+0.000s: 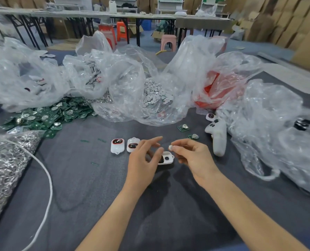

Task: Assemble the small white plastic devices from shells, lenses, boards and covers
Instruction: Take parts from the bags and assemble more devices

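Note:
A white shell (167, 157) with a round hole lies open side up on the dark mat, partly under my left hand (144, 156), whose thumb and fingers hold its left end. My right hand (190, 153) hovers just right of it and pinches a small white round piece (170, 147) at its fingertips, above the shell. Two assembled white devices (117, 145) (132, 144) with red-ringed dark faces stand side by side to the left. Two loose green boards (183, 127) (194, 136) lie behind my right hand.
A heap of green boards (47, 115) lies at the left, with metal rings (5, 160) and a white cord (47, 178) nearer. Clear bags (150, 87) of round white parts, a red bag (215, 89) and more bags (268, 133) ring the mat. A white controller (217, 138) lies right.

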`<state>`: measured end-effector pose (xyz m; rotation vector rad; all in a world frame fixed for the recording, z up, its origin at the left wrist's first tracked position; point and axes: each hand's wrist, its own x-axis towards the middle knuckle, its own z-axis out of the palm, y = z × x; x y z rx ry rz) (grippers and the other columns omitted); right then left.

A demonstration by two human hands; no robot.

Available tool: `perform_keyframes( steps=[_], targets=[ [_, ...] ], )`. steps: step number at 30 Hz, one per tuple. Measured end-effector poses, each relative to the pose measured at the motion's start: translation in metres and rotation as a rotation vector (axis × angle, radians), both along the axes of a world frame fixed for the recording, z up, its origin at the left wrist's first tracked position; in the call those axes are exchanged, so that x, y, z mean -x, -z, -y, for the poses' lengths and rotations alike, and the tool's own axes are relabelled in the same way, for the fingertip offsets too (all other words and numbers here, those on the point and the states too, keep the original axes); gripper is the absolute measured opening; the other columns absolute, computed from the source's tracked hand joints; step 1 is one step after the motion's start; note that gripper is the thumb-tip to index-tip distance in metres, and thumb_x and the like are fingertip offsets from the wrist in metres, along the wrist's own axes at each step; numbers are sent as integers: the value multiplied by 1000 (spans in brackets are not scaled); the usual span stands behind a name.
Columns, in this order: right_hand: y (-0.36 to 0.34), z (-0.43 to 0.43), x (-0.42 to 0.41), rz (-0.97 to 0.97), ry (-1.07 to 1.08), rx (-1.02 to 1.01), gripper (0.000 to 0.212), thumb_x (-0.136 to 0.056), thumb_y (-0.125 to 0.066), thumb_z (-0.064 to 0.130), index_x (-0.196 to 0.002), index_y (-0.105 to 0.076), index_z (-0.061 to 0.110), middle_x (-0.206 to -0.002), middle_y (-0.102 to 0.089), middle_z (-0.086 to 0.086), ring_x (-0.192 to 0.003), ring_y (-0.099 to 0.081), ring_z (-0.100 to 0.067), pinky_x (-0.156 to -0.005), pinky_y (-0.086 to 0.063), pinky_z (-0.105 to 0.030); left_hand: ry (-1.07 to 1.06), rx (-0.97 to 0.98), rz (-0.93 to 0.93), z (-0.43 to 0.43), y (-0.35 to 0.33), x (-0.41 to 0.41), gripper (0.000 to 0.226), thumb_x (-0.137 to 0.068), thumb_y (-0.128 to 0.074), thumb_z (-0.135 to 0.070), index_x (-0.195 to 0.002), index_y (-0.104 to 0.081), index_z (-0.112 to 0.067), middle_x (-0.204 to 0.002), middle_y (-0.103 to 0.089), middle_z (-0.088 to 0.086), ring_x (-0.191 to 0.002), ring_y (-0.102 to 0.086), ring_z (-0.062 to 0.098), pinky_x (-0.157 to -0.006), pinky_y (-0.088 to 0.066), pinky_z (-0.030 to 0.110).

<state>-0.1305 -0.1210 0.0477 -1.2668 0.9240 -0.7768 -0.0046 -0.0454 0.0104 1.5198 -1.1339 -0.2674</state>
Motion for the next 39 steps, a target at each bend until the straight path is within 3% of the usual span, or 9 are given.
perform_keyframes(
  steps=[6, 12, 19, 21, 25, 28, 30, 32, 39],
  targets=[
    [4, -8, -8, -43, -62, 67, 14, -82, -69, 1, -78, -71, 14, -69, -69, 3, -65, -61, -5, -61, -50, -21, -4, -50, -24, -1, -1, -3, 31, -86, -69, -15, -78, -61, -44, -79, -66, -15, -73, -59, 2, -64, -43, 13],
    [1, 0, -5, 36, -164, -62, 6, -86, -64, -3, -89, -68, -1, -77, -68, -12, -67, -63, -16, -66, -56, -22, 20, -20, -50, 1, 0, -3, 36, -84, -70, -8, -74, -60, -41, -79, -64, -12, -69, -58, 2, -63, -43, 12],
    [-9, 24, 2, 9, -335, -175, 10, -81, -64, -11, -80, -64, -1, -71, -67, -9, -64, -66, -15, -64, -55, -20, 88, -37, 7, 2, -2, -3, 22, -84, -70, -6, -80, -68, -27, -85, -64, -12, -74, -58, 3, -66, -40, 10],
    [-9, 27, 1, -37, -351, -101, 12, -80, -66, -11, -77, -65, 1, -69, -67, -7, -65, -65, -14, -64, -55, -21, 68, -29, 16, 2, -1, -3, 22, -84, -69, -5, -81, -69, -27, -86, -64, -10, -74, -58, 4, -65, -41, 11],
    [-2, 31, 0, -315, -302, 322, 13, -76, -76, 0, -74, -70, 11, -73, -70, -5, -66, -62, -11, -68, -54, -25, -29, -63, 44, 1, 1, -2, 26, -86, -65, -2, -90, -64, -28, -90, -64, -15, -83, -59, -1, -71, -42, 8],
    [9, 29, 4, -431, -313, 515, 11, -73, -80, 11, -73, -71, 18, -67, -67, -1, -59, -54, -8, -62, -47, -25, 37, -174, 137, 2, 3, 0, 28, -87, -61, -5, -105, -60, -26, -98, -66, -14, -96, -60, 2, -82, -46, 19],
    [17, 26, 6, -440, -326, 578, 14, -73, -80, 14, -72, -71, 25, -67, -66, -4, -58, -53, -14, -62, -47, -30, 82, -220, 297, 4, 5, 1, 28, -86, -61, -7, -110, -62, -20, -103, -65, -7, -98, -59, 14, -87, -46, 32],
    [20, 25, 8, -427, -329, 609, 16, -74, -81, 17, -73, -70, 29, -70, -67, 1, -63, -59, -16, -66, -49, -31, 87, -227, 361, 4, 5, 2, 27, -86, -61, -7, -111, -64, -17, -105, -63, -4, -96, -57, 18, -87, -45, 37],
    [22, 28, 8, -458, -358, 658, 8, -77, -78, 14, -82, -76, 19, -87, -70, 5, -86, -62, -11, -80, -48, -28, 75, -207, 335, 3, 7, 0, 28, -87, -56, 1, -110, -66, -14, -105, -64, -2, -96, -58, 17, -85, -45, 29]
  ],
)
